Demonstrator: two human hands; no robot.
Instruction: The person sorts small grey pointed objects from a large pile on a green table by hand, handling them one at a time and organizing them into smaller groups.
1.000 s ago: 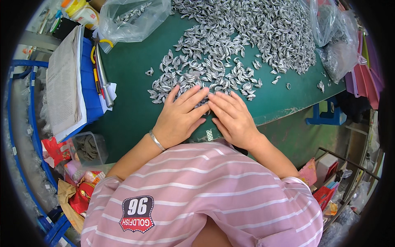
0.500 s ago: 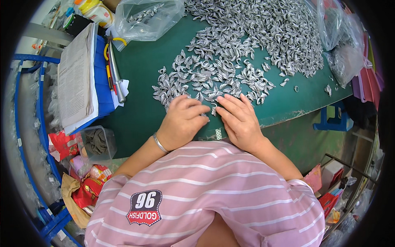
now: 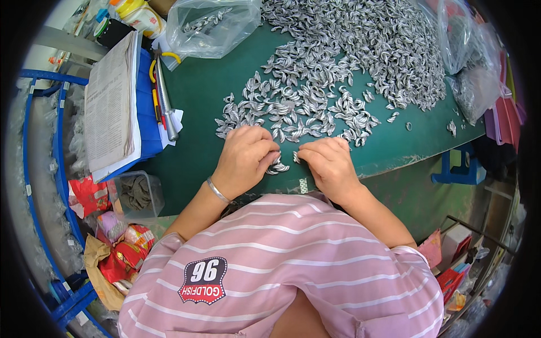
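A large heap of small, twisted, silver-coloured rings [image 3: 383, 50] covers the far part of the green table [image 3: 194, 112], thinning out toward me. At the heap's near edge, my left hand [image 3: 246, 155] is closed, its thumb drawn against the fingers; what it pinches is mostly hidden. Just beside that thumb lie a few loose silver rings [image 3: 278, 167]. Across a small gap my right hand [image 3: 331, 166] is closed too, with a single silver ring [image 3: 296, 157] showing at its fingertips.
Left on the table are pliers [image 3: 155, 67], a tapered metal rod [image 3: 165, 101] and a stack of papers [image 3: 112, 101]. Clear plastic bags stand at the far left [image 3: 211, 28] and right [image 3: 476, 84]. Below the table's right edge is a blue stool [image 3: 462, 169].
My right hand has gone from outstretched fingers to a pinch with a ring at its tips. The fingers of my left hand have drawn in, and rings now show beside its thumb.
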